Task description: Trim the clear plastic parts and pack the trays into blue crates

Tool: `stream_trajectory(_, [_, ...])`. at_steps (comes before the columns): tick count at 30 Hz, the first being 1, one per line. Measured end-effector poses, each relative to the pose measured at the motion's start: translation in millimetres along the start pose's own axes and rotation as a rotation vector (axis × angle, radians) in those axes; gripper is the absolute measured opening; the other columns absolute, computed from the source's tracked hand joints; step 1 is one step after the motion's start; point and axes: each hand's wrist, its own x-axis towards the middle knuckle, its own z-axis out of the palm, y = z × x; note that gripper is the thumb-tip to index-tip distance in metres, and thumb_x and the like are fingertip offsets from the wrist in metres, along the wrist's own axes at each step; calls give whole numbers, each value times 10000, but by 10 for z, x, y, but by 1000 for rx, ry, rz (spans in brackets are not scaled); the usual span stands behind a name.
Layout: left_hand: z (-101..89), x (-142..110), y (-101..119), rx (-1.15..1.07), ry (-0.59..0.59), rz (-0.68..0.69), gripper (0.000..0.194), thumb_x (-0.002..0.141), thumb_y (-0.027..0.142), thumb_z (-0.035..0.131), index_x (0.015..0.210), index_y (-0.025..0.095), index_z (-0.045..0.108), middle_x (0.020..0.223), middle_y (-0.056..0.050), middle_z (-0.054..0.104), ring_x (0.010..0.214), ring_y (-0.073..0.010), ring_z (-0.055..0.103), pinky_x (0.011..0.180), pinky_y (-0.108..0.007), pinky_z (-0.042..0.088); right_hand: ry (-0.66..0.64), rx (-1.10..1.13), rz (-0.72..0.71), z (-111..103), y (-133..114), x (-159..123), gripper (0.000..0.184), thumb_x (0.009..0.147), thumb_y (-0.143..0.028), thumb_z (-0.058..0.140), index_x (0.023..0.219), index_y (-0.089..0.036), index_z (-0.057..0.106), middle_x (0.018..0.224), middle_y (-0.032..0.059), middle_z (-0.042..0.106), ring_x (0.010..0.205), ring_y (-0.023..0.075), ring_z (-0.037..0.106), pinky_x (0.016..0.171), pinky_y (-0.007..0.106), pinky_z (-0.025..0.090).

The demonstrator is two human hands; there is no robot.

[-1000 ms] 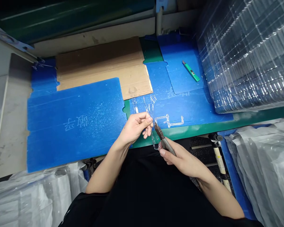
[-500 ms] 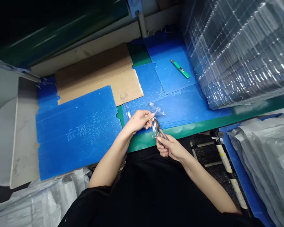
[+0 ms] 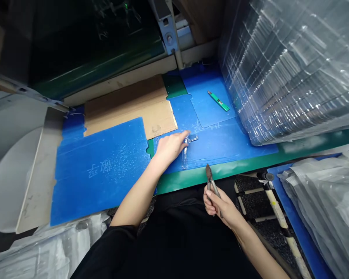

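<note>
My left hand (image 3: pixel 170 150) reaches over the blue sheet, thumb and forefinger around a clear plastic piece (image 3: pixel 185 154) that lies at or just above the surface. A short clear arm (image 3: pixel 193 138) sticks out to the right of the fingertips; I cannot tell whether it belongs to the same piece. In my right hand (image 3: pixel 219 203), closed around the grey handles, is a pair of cutting pliers (image 3: pixel 208 172). Their dark jaws point up over the table's green front edge, apart from the plastic.
A green utility knife (image 3: pixel 218 101) lies at the back right, beside a tall stack of clear plastic trays (image 3: pixel 282 89). Brown cardboard (image 3: pixel 128 104) and a blue sheet (image 3: pixel 99 166) cover the left. Bagged goods hang low at left and right (image 3: pixel 322 193).
The pliers have moved away from the plastic, down and right toward my body. My left hand has shifted slightly, and the clear piece now lies lower, near the blue sheet. The view has tilted.
</note>
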Motion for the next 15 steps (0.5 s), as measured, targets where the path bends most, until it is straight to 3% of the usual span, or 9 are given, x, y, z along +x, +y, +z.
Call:
stream_trajectory(2, [-5,85,34,0,-60,107,294,1088,281,607,1351,274,739,1218,-126,798,1050,-327,770,771,-344,473,17,-33,-23,-2,-16,-4,493,946,-611,813,1011,-224,513,756,-65,447,578,75,331,546,228,240])
stream_trajectory(5, [-86,50,83,-6,-45,125,257,1087,214,571,1194,227,804,1181,-141,788,1044,-296,757,783,-334,480,11,-92,-45,22,-50,-35,473,952,-608,805,1009,-225,531,766,-58,425,592,84,327,550,240,246])
stream_trajectory(7, [-201,-125,43,-58,48,109,274,1077,176,571,1198,241,808,1128,-127,788,1018,-269,747,789,-325,481,30,-146,-57,36,-63,-61,448,960,-601,796,1004,-226,555,776,-46,420,604,97,335,553,255,265])
stream_trajectory(9, [-355,-410,-138,-137,221,85,314,1091,171,535,1184,265,820,1041,-113,787,962,-251,735,791,-329,478,72,-234,-68,32,-74,-65,426,950,-598,801,1013,-230,597,789,-23,443,620,123,363,558,282,306])
stream_trajectory(12, [-679,-1033,-776,-185,586,-109,340,1119,234,507,1195,326,826,1018,-92,786,929,-240,714,797,-340,472,120,-398,-95,17,-129,-10,431,904,-604,830,1065,-247,648,785,-2,467,643,168,395,564,318,353])
stream_trajectory(15, [-1136,-1817,-1765,-119,873,-500,186,1059,309,655,1142,305,820,1023,-82,775,976,-247,705,809,-325,487,127,-557,-150,81,-297,106,451,911,-611,809,1143,-259,648,788,-7,480,647,178,419,574,322,373])
